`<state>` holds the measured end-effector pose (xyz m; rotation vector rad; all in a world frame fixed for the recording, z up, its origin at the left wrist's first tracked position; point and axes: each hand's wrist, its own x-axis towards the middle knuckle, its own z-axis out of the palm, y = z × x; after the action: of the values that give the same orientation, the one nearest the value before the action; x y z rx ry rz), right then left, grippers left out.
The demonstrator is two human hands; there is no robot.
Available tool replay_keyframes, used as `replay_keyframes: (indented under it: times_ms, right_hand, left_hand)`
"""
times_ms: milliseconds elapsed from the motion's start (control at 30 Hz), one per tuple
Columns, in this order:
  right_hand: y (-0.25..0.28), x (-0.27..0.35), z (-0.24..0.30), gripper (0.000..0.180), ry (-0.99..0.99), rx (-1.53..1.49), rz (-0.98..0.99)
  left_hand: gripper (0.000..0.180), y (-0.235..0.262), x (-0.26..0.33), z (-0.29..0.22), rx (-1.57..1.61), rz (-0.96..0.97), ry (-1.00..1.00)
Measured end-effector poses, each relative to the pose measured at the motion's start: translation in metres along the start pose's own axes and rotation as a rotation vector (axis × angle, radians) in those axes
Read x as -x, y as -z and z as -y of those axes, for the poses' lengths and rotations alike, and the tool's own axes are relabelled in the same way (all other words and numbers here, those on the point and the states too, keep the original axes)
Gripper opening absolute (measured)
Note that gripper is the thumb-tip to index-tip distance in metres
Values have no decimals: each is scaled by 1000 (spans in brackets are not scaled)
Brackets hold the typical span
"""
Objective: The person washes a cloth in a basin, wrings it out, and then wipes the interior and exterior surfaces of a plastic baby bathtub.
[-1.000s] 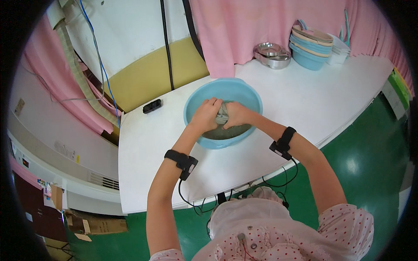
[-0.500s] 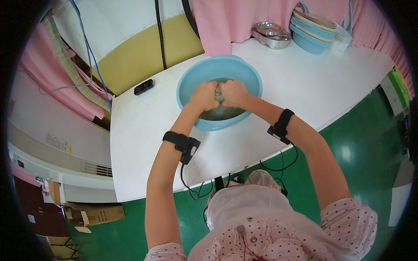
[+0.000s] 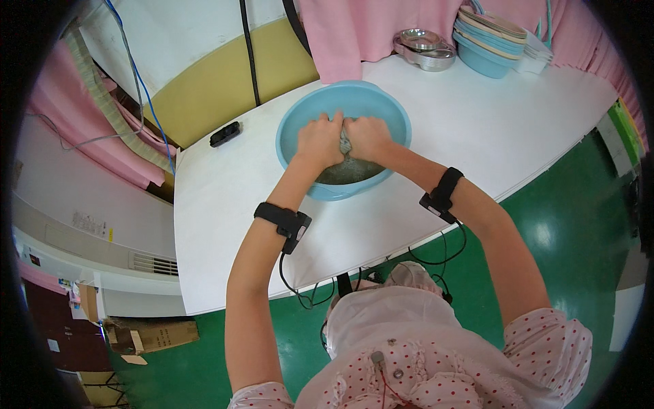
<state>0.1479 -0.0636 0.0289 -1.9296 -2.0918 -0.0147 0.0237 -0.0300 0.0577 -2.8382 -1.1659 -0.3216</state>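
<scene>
A light-blue basin (image 3: 354,99) with cloudy, dark water (image 3: 351,172) stands on the white table. Over that water, my left hand (image 3: 319,142) is closed around one end of a wet, greyish cloth (image 3: 345,142). My right hand (image 3: 369,138) grips the other end, close beside the left. Only a short, bunched piece of cloth shows between the two fists; the rest is hidden by my hands.
The white table (image 3: 225,238) ends at a curved near edge. A small black device (image 3: 225,134) lies to the left. Steel bowls (image 3: 426,51) and stacked blue and beige basins (image 3: 487,44) stand far right. Cables hang from my black wrist straps (image 3: 445,194).
My fists have shifted slightly, and the left hand has turned so its knuckles point further away. The cloth stays gripped between both hands.
</scene>
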Motion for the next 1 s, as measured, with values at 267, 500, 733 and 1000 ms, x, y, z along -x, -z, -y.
replay_keyframes:
  times_ms: [267, 500, 733, 1000]
  right_hand:
    - [-4, 3, -2, 18, 34, 48, -75]
    - [2, 3, 5, 25, 71, 36, -31]
    - [5, 1, -3, 30, 31, 52, -94]
    - [-16, -7, -26, 34, 31, -316, -330]
  left_hand:
    - [28, 5, -9, -7, -30, 186, 62]
    - [30, -5, -15, 13, 55, 292, 38]
    - [31, -2, -24, 12, 163, 234, 5]
    - [99, 47, -10, 27, 471, 113, -94]
